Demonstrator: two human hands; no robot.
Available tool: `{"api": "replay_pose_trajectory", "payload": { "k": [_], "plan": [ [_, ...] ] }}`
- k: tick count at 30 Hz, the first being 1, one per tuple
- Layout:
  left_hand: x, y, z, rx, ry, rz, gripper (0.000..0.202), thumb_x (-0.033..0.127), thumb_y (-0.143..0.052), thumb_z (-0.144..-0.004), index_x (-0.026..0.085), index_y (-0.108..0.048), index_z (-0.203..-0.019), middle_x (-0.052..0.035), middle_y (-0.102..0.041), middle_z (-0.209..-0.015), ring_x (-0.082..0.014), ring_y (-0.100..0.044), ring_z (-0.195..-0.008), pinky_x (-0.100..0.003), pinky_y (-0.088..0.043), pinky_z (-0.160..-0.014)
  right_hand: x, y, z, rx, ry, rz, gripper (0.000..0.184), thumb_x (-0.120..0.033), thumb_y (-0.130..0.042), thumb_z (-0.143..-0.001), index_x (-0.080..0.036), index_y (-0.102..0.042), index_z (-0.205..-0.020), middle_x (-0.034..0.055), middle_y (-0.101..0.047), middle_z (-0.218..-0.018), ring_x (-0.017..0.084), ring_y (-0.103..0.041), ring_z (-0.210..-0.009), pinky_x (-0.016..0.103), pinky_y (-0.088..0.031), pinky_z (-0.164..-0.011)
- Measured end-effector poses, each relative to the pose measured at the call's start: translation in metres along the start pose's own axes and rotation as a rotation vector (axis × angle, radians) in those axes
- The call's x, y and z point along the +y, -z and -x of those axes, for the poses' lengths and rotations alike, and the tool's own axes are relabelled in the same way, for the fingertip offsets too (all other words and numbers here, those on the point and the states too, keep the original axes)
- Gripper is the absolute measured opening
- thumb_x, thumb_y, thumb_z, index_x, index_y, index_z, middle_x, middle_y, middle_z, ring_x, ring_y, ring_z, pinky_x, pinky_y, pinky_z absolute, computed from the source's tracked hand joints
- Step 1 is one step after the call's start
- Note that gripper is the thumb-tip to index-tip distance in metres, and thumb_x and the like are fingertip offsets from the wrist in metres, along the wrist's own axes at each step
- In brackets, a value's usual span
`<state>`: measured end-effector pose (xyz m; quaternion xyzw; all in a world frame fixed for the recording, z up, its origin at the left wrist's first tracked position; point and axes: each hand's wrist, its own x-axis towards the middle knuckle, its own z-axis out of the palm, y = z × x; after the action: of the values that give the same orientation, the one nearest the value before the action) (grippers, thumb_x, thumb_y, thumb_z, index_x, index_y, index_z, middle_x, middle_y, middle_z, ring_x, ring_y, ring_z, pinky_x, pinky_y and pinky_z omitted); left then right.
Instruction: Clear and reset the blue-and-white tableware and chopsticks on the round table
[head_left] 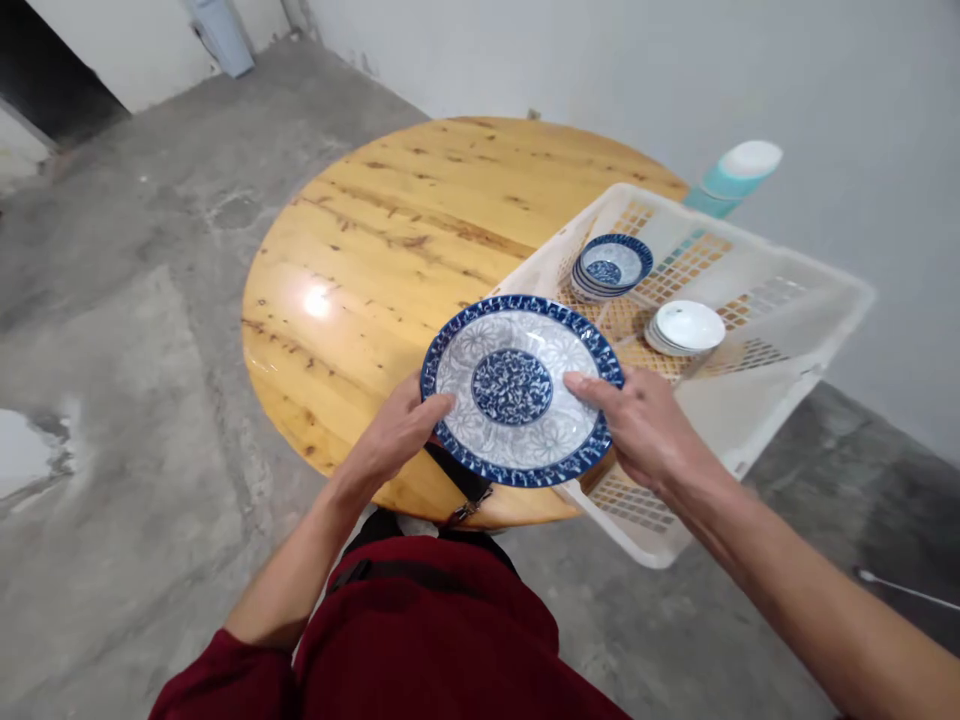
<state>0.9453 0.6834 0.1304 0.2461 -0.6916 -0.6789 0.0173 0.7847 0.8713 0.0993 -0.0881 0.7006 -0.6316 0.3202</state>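
A blue-and-white patterned plate (517, 335) is held up over the near edge of the table, its face toward me. My left hand (401, 425) grips its left rim, thumb on the face and fingers underneath. On the right rim, my right hand (637, 420) holds it the same way. Whether more plates lie beneath it I cannot tell. Just beyond, a white plastic basket (795, 290) contains a stack of blue-and-white bowls (611, 265) and a small stack of white dishes (686, 328). The plate hides the basket's near left part.
The round wooden table (375, 240) carries the basket, which juts past its right edge. Behind the basket stands a turquoise cylinder with a white top (739, 170), close to the wall. A dark item with a metal clip (469, 505) shows below the plate.
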Motion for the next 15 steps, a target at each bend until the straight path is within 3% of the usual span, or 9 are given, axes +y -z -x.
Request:
{"api": "replay_pose_trajectory", "payload": {
  "k": [4, 9, 15],
  "plan": [
    [-0.023, 0.015, 0.032, 0.041, -0.003, -0.031, 0.031, 0.032, -0.057, -0.082, 0.015, -0.069, -0.104, -0.0079, -0.074, -0.103, -0.0278, -0.063, -0.107, -0.039, -0.052, -0.096, 0.021, -0.022, 0.033, 0.0, -0.04, 0.043, 0.042, -0.048, -0.078, -0.074, -0.018, -0.073, -0.103, 0.0091, -0.079, -0.092, 0.031, -0.075, -0.089, 0.042, -0.061, -0.08],
    [-0.055, 0.039, 0.076, 0.041, 0.038, 0.009, 0.038, 0.03, -0.054, -0.075, 0.018, -0.072, -0.106, -0.0069, -0.075, -0.108, -0.0309, -0.064, -0.108, -0.04, -0.051, -0.099, 0.06, -0.067, 0.077, 0.04, -0.103, 0.001, 0.047, -0.05, -0.08, -0.07, -0.018, -0.073, -0.104, 0.0122, -0.08, -0.096, 0.032, -0.075, -0.091, 0.044, -0.061, -0.081],
    [-0.097, 0.107, 0.143, 0.092, 0.052, -0.008, 0.037, 0.029, -0.053, -0.076, 0.017, -0.071, -0.105, -0.0071, -0.075, -0.109, -0.0319, -0.064, -0.11, -0.04, -0.05, -0.1, 0.087, -0.156, 0.131, 0.054, -0.101, 0.008, 0.049, -0.051, -0.081, -0.069, -0.018, -0.074, -0.104, 0.0135, -0.079, -0.103, 0.035, -0.073, -0.101, 0.046, -0.058, -0.09]
  ]
}}
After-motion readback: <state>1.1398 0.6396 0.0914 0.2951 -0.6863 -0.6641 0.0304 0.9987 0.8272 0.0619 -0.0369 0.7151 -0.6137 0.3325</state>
